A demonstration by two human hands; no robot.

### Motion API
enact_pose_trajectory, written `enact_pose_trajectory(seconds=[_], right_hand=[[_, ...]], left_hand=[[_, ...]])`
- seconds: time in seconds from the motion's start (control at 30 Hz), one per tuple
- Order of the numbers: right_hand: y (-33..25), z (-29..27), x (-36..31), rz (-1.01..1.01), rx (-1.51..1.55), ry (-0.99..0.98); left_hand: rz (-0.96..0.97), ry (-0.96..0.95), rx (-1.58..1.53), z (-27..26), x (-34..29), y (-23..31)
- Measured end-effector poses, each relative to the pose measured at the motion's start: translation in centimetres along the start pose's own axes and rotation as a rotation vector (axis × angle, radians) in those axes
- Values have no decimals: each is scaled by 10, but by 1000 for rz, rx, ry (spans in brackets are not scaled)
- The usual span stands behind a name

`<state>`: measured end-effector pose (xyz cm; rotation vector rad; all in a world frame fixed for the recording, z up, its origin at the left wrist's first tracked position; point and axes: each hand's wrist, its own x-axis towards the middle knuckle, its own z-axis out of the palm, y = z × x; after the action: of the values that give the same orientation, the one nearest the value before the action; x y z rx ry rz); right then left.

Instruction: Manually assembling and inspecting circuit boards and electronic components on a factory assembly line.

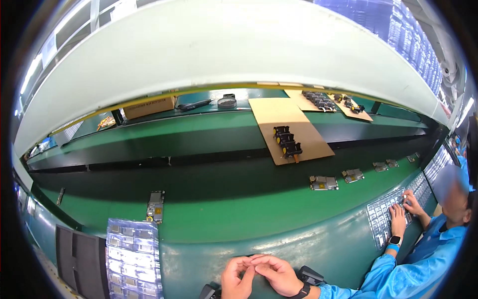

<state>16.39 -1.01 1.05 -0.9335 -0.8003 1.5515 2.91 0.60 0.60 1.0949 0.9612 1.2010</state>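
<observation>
Head view, left to right: farthest to the left of the hands stands a black tray (89,261), with a clear plastic tray (133,266) just beside it, its pockets carrying grey parts. Beyond the clear tray, forward and left of the hands, a circuit board (155,207) lies lengthwise on the green surface (224,199). A black device (210,292), cut off by the lower edge, sits close by the left hand (237,280). That hand is raised over the near green ledge (199,256), fingers bent inward to the right, thumb angled up toward the fingertips. The right hand (280,276) mirrors it, back uppermost, fingers curved to the left, thumb bent; a dark wristband (300,290) circles its wrist. Fingertips of both meet in a pinch; whether anything small is gripped between them cannot be told. Well forward and slightly right of the hands, a cardboard sheet (311,134) bears black parts (287,142). A second black device (310,275) is just right of the right hand. Forward-right, further boards (324,183) lie in a spaced row. Well right, a co-worker's hands (398,219) rest over a clear compartment tray (379,226).
</observation>
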Motion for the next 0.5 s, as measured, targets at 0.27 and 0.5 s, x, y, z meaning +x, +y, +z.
enact_pose_trajectory(seconds=[0.27, 0.5], right_hand=[[2, -3, 1, -61, 0, -9], [3, -2, -1, -1, 28, -1]], left_hand=[[38, -7, 28, -1, -1, -4], [11, 13, 20, 1, -2, -4]])
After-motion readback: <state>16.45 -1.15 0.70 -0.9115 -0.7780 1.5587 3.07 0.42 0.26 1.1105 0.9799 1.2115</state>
